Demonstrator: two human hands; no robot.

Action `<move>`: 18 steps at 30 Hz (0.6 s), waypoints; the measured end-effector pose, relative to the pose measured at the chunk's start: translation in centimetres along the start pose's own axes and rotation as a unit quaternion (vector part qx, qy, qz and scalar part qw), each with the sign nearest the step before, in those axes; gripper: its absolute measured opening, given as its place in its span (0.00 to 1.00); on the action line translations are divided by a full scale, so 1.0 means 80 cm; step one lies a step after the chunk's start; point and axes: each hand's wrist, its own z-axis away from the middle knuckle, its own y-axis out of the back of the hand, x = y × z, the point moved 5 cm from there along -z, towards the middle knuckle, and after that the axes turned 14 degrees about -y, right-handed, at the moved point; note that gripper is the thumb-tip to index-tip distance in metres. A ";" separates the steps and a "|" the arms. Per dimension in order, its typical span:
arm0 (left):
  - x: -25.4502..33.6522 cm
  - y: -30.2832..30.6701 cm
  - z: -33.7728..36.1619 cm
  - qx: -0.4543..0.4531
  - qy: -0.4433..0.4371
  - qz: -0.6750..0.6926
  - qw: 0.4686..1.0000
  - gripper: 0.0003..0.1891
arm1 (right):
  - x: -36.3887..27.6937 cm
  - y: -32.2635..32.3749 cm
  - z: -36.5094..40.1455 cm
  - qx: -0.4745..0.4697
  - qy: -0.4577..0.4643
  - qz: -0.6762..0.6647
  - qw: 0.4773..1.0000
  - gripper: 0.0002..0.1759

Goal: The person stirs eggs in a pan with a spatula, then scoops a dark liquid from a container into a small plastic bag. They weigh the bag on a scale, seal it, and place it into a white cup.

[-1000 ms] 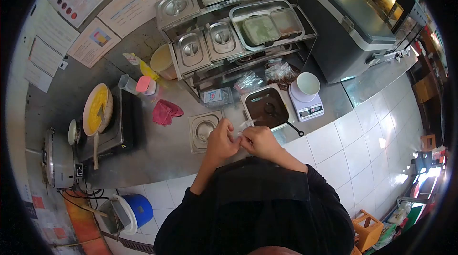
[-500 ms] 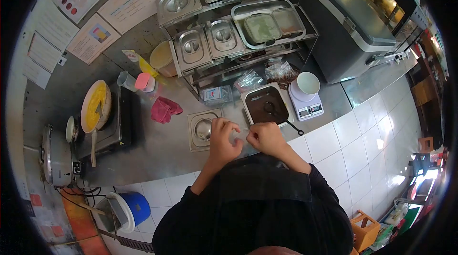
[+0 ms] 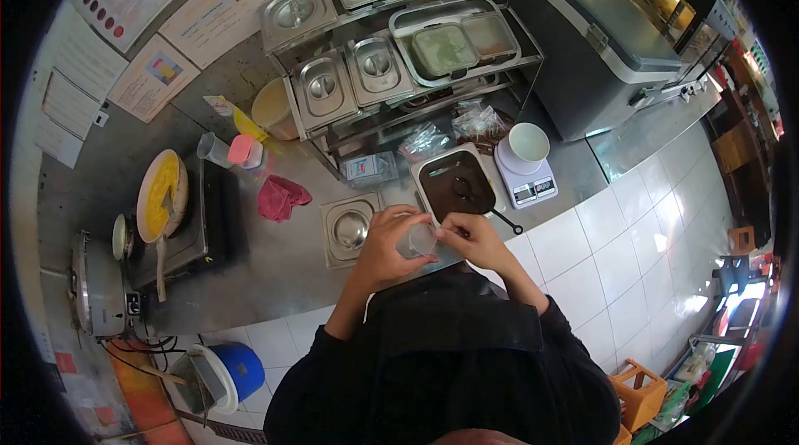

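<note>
A small clear plastic cup (image 3: 422,239) is between my hands, close to the counter's front edge. My left hand (image 3: 388,247) curls around its side. The fingers of my right hand (image 3: 470,239) are pinched at its right rim. Just beyond my hands sits a steel pan of dark brown sauce (image 3: 441,195) with a black ladle (image 3: 491,212) resting in it, handle over the near right edge. Left of my left hand is a steel lid (image 3: 330,237) lying on the counter. A white kitchen scale (image 3: 526,170) bears a white bowl (image 3: 528,144).
A steel rack (image 3: 341,145) with lidded pans stands behind. On the left, a frying pan (image 3: 150,195) of yellow food rests on a stove (image 3: 200,237), handle toward me. A pink cloth (image 3: 281,198) lies mid-counter. At the right stands a grey cooler box (image 3: 583,54).
My hands have come together around the clear cup, which now shows plainly between them. My right fingers have opened from a fist to a pinch at its rim. The view has shifted slightly.
</note>
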 end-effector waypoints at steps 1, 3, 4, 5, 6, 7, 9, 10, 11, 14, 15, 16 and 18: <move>-0.002 0.003 0.004 0.022 0.017 0.008 1.000 0.35 | 0.024 0.001 0.005 -0.012 -0.018 -0.051 0.998 0.18; -0.008 0.012 0.012 0.065 0.047 0.022 0.997 0.35 | 0.077 0.001 0.014 -0.024 -0.069 -0.035 0.997 0.18; -0.012 0.015 0.016 0.063 0.044 0.006 0.997 0.35 | 0.108 0.003 0.021 -0.026 -0.105 0.034 0.994 0.19; -0.017 0.016 0.022 0.063 0.041 -0.010 0.997 0.35 | 0.141 0.004 0.024 -0.027 -0.141 0.104 0.984 0.20; -0.022 0.017 0.028 0.061 0.041 -0.024 0.997 0.35 | 0.175 0.014 0.019 0.090 -0.115 0.077 0.986 0.24; -0.027 0.017 0.032 0.065 0.040 -0.029 0.997 0.35 | 0.217 0.020 0.011 0.205 -0.088 0.049 0.974 0.28; -0.032 0.018 0.042 0.072 0.043 -0.041 0.996 0.35 | 0.270 0.040 -0.003 0.357 -0.054 -0.114 0.925 0.38; -0.035 0.017 0.047 0.067 0.071 -0.024 0.995 0.35 | 0.243 0.044 0.002 0.370 -0.044 -0.215 0.903 0.32; -0.037 0.015 0.052 0.062 0.098 -0.007 0.993 0.34 | 0.205 0.049 0.010 0.379 -0.033 -0.315 0.870 0.27; -0.037 0.016 0.053 0.051 0.130 0.019 0.990 0.34 | 0.190 0.069 0.000 0.401 -0.061 -0.338 0.849 0.16; -0.037 0.016 0.051 0.049 0.131 0.024 0.990 0.34 | 0.184 0.074 -0.005 0.407 -0.032 -0.332 0.850 0.14; -0.040 0.014 0.051 0.058 0.136 0.043 0.988 0.34 | 0.179 0.076 -0.011 0.411 -0.003 -0.326 0.851 0.14; -0.045 0.010 0.052 0.075 0.149 0.080 0.983 0.34 | 0.169 0.076 -0.013 0.411 0.034 -0.309 0.857 0.15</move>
